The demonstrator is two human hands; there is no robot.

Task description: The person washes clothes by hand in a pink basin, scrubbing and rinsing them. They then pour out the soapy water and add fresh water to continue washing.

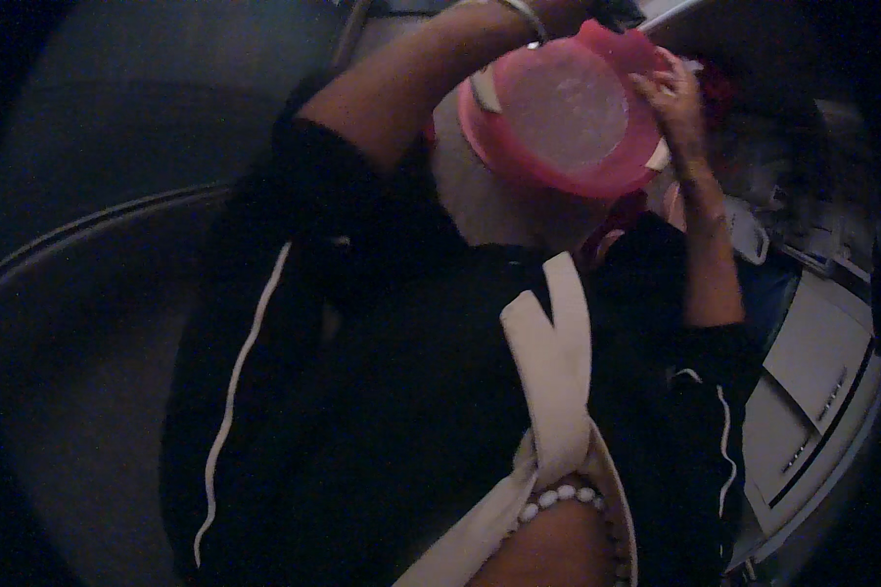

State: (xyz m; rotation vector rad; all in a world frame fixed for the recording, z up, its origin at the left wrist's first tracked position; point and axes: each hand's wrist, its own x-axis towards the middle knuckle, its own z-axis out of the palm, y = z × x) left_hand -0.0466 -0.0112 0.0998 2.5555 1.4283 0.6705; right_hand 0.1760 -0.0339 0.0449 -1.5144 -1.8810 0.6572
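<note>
A pink plastic basin [565, 103] with pale side handles is held in front of me, tilted, its greyish bottom facing up toward my view. My right hand [668, 92] grips the basin's far right edge, with its fingers on a raised red flap or piece [620, 51]. My left forearm, wearing a pale bracelet [525, 15], reaches across above the basin's left side. My left hand [580, 9] is dim and mostly cut off by the top edge, near a dark object [620, 13] I cannot identify. Its grip cannot be made out.
To the right stand pale cabinet drawers [815, 359] with bar handles. A whitish item with a loop handle [749, 227] sits above them, near dim clutter [800, 176]. A dark curved edge [110, 213] runs along the left. A cream strap [558, 359] hangs over my dark top.
</note>
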